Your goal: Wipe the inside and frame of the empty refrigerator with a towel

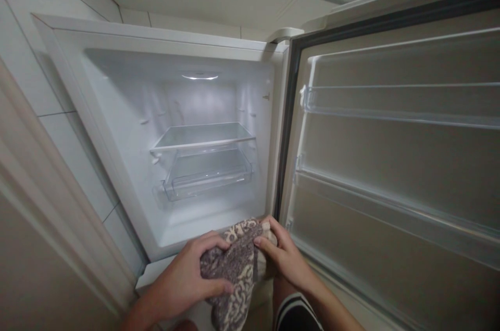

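Note:
A grey-brown and cream patterned cloth (238,266) is bunched between my two hands in front of the open fridge (117,175). My left hand (187,274) grips its left side, with the thumb lying across the front. At the upper right corner, my right hand (279,247) pinches a cream-coloured edge between thumb and fingers. The cloth's lower end hangs down over my lap. Both hands are just outside the fridge's bottom front edge.
Inside the fridge are a glass shelf (203,136) and, below it, a clear drawer (211,180). A lamp (200,76) glows at the top. The fridge door (390,154) stands wide to the right, with clear door racks (398,107). Tiled wall (58,86) lies close on the left.

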`<control>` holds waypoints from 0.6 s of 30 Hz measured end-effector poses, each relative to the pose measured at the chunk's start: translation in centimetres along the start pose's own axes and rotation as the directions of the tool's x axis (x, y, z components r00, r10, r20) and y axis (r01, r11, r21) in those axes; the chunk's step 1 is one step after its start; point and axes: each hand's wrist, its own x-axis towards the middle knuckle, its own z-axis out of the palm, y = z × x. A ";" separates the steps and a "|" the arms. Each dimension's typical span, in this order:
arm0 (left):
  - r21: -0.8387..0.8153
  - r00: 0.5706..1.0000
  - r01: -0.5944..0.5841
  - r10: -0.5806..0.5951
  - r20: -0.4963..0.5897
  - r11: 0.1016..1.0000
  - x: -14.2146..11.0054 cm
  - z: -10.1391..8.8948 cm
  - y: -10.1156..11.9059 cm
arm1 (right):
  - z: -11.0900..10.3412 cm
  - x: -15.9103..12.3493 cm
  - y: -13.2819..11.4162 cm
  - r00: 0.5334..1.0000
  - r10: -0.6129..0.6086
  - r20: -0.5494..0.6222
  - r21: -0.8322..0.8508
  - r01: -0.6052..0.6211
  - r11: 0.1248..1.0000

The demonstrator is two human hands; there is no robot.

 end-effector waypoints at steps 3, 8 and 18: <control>0.059 1.000 -0.013 0.012 0.010 0.998 -0.2 0.4 -0.1 | -0.1 -0.2 0.0 0.995 0.008 0.104 -0.012 -0.006 1.000; 0.057 0.994 -0.101 0.098 0.047 0.993 -0.2 1.0 -0.2 | 0.3 -0.4 0.0 0.985 0.071 0.155 0.020 -0.075 0.997; -0.007 0.994 0.104 -0.104 0.046 0.995 -0.7 1.1 -1.7 | 0.5 1.1 0.6 0.996 0.001 -0.090 -0.033 -0.003 0.999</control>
